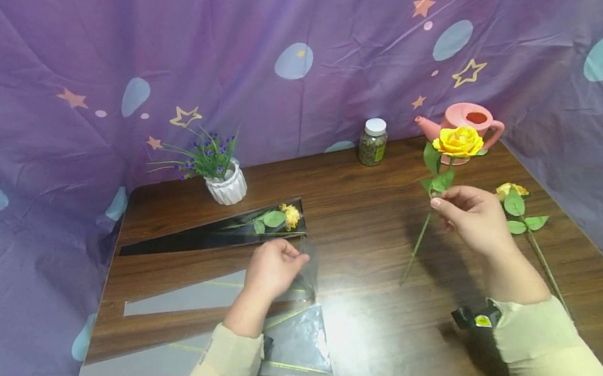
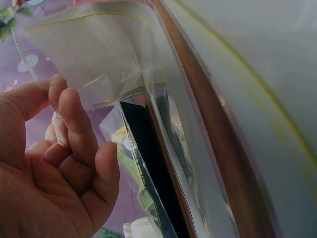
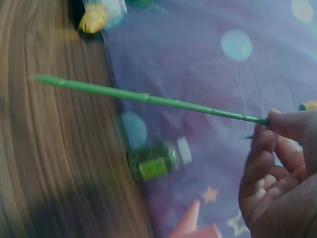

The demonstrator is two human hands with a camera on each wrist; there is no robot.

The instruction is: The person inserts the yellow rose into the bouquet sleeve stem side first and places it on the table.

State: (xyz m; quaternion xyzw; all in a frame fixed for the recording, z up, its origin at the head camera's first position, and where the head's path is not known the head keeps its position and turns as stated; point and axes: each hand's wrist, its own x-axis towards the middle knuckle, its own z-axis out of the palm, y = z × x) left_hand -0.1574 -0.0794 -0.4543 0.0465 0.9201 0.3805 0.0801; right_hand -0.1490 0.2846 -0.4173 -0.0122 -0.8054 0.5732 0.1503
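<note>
Between thumb and fingertips, my right hand (image 1: 476, 218) pinches the stem of a yellow artificial rose (image 1: 458, 142), its bloom up and the stem slanting down to the left above the table. The right wrist view shows the green stem (image 3: 148, 97) running out from the fingers. My left hand (image 1: 274, 267) pinches the lifted edge of the middle flower sleeve (image 1: 181, 302), clear in front with a pale back. In the left wrist view its clear film (image 2: 99, 54) stands raised at the fingertips. Behind it lies a black-backed sleeve (image 1: 174, 238) holding another yellow rose (image 1: 290, 216).
Another sleeve (image 1: 132, 362) lies in front, partly under the left forearm. One more yellow rose (image 1: 514, 202) lies at the right of the wooden table (image 1: 361, 231). Along the back stand a white flowerpot (image 1: 226, 186), a jar (image 1: 372, 145) and a pink watering can (image 1: 456, 115).
</note>
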